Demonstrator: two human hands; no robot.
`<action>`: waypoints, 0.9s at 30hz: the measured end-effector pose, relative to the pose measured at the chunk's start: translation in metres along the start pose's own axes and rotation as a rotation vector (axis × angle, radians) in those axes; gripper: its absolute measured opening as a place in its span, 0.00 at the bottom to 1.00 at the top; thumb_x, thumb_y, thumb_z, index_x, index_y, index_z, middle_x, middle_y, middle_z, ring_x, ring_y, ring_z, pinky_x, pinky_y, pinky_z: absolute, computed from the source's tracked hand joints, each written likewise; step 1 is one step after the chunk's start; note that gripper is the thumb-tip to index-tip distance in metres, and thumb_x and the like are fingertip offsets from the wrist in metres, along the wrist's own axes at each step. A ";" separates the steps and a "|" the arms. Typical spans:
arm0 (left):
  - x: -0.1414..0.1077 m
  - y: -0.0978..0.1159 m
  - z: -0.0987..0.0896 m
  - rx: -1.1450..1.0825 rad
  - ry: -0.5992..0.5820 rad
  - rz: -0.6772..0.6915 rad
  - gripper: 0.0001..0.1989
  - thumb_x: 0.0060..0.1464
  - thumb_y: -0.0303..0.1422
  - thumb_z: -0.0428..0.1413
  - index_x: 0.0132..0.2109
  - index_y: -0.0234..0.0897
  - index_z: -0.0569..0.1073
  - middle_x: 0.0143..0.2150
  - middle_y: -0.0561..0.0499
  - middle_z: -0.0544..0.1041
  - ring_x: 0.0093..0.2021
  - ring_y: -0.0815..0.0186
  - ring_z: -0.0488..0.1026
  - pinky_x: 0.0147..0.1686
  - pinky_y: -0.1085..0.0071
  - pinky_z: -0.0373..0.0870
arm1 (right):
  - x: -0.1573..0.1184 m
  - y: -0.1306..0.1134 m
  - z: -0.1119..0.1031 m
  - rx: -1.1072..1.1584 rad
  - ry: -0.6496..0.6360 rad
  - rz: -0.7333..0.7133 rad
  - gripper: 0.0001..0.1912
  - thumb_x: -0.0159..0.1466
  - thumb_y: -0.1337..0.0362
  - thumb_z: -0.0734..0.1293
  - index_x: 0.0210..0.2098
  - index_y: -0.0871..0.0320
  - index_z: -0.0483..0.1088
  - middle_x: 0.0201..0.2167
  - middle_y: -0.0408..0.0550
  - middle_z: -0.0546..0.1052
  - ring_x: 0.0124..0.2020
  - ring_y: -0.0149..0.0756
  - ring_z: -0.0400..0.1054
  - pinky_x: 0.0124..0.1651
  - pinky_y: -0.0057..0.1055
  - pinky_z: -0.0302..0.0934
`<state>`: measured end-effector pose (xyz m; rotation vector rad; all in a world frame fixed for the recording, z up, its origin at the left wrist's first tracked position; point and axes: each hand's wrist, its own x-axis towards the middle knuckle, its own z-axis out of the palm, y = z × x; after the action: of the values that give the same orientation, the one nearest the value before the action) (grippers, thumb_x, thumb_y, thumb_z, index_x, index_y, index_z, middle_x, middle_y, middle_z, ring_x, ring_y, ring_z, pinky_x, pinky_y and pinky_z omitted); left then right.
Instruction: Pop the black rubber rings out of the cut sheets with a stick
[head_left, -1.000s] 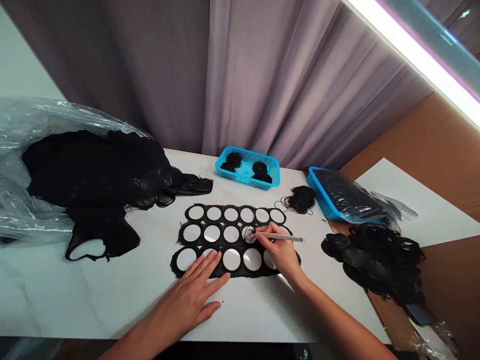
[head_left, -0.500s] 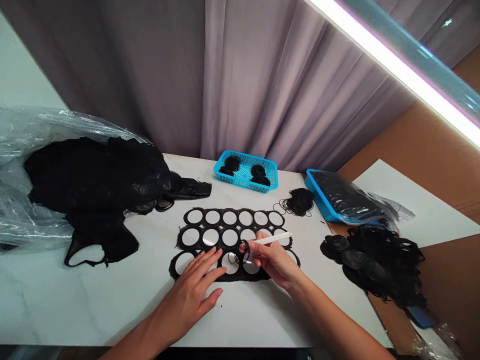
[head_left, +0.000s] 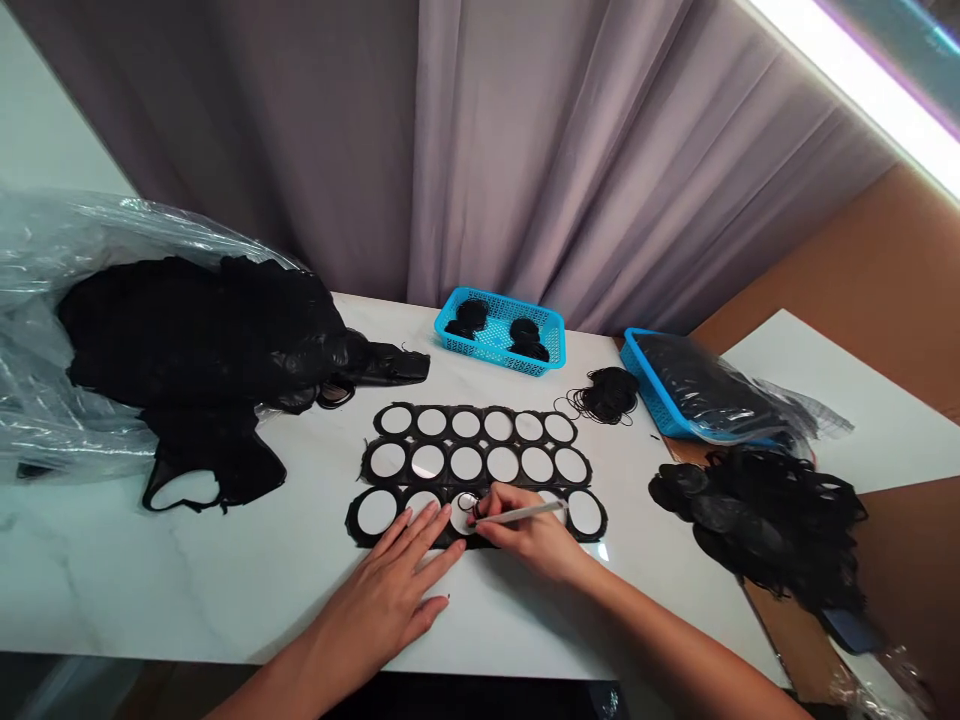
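Note:
Three rows of black strips with round openings (head_left: 465, 462) lie on the white table, the table top showing through the rings. My left hand (head_left: 409, 565) rests flat on the front row, fingers spread, holding nothing. Over the middle of that same row, my right hand (head_left: 536, 530) is closed around a slim, pale, pen-like tool (head_left: 525, 512), which points left. At its fingertips is a thin black loop (head_left: 468, 502) over one of the openings. Whether the loop touches the strip I cannot tell, as the fingers cover part of it.
Black strip material (head_left: 202, 330) spills from a clear plastic bag (head_left: 45, 240) on the left. Behind are a blue basket (head_left: 499, 357) with black cord bundles and a loose cord bundle (head_left: 607, 395). On the right are another blue basket (head_left: 660, 400) and a black scrap pile (head_left: 780, 530).
My right hand has moved left and down with the tool and loop, toward my left hand, and the tool lies at a flatter angle. The left hand stays on the front row.

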<state>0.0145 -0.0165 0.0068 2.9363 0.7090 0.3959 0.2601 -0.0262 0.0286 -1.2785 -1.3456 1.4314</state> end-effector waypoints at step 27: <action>0.001 0.002 0.000 -0.090 0.035 -0.062 0.26 0.60 0.30 0.56 0.65 0.45 0.65 0.74 0.45 0.44 0.71 0.43 0.49 0.62 0.45 0.61 | 0.008 0.015 -0.014 -0.885 -0.007 -0.453 0.08 0.68 0.69 0.59 0.34 0.54 0.67 0.38 0.53 0.76 0.40 0.43 0.66 0.45 0.39 0.57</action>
<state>0.0158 -0.0179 0.0073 2.8223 0.7636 0.4614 0.2735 -0.0176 0.0138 -1.3342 -2.2189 0.5105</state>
